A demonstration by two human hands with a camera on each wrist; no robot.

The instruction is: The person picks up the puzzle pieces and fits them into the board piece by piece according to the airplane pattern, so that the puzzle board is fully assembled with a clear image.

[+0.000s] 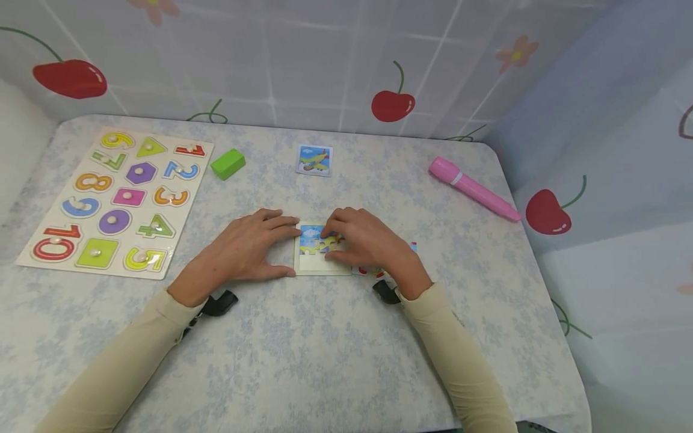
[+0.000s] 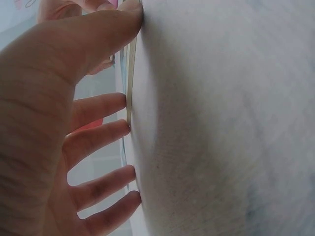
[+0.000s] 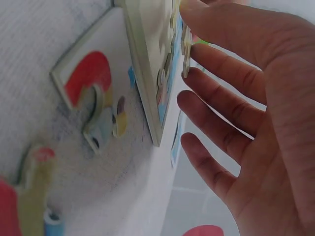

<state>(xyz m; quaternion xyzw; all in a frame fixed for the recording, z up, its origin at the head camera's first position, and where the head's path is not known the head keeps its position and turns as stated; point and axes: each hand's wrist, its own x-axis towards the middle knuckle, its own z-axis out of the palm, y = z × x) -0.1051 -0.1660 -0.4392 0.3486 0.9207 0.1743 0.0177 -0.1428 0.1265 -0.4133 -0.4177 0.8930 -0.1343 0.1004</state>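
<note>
A small square jigsaw tray (image 1: pixel 297 255) lies on the cloth, with joined blue-and-yellow pieces (image 1: pixel 310 231) along its far side and bare cream board nearer me. My left hand (image 1: pixel 246 243) spreads along the tray's left side; in the left wrist view the thumb and some fingertips touch its edge. Over the tray's right part is my right hand (image 1: pixel 363 240). It pinches a puzzle piece (image 3: pixel 186 51) between thumb and fingers, just above the tray. To the tray's right, partly hidden beneath that hand, lie loose puzzle pieces (image 3: pixel 91 73) with red patches.
A card (image 1: pixel 314 160) with an airplane picture lies beyond the tray. At the left are a number-and-shape board (image 1: pixel 124 237) and a green block (image 1: pixel 228 164). A pink marker-shaped object (image 1: pixel 476 189) lies at the far right. A cherry-patterned curtain (image 1: pixel 308 66) hangs behind the table.
</note>
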